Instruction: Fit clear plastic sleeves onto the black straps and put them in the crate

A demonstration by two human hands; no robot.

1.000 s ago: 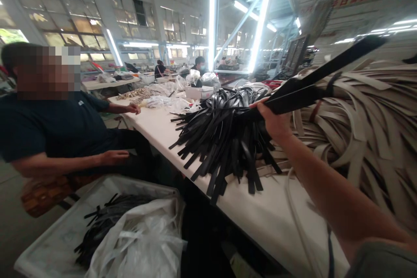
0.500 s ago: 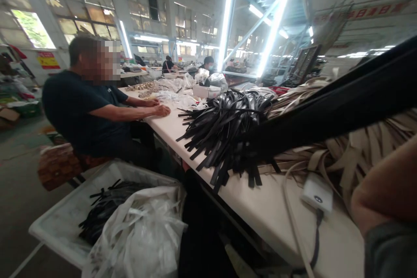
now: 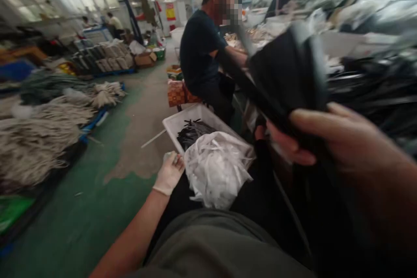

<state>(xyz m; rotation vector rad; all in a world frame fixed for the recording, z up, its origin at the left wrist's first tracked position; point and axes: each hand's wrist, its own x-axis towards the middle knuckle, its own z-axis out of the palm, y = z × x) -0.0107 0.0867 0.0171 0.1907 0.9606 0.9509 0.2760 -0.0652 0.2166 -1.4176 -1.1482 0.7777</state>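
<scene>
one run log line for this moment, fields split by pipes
right hand: grips black straps | left hand: gloved, beside white bin | white plastic bag: in bin

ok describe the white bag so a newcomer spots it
Find the seated person in the dark shirt, then the pale bin beside them. The white bag bulges from its near end, crumpled, unlike the thin black strips behind it.

The head view looks forward and steeply down from above the wearer's lap, with the torso (image 3: 211,243) near at six o'clock. The right hand (image 3: 339,139) and its black strips (image 3: 283,74) loom close around two to three o'clock; a seated co-worker (image 3: 202,52) sits farther off at twelve.
</scene>
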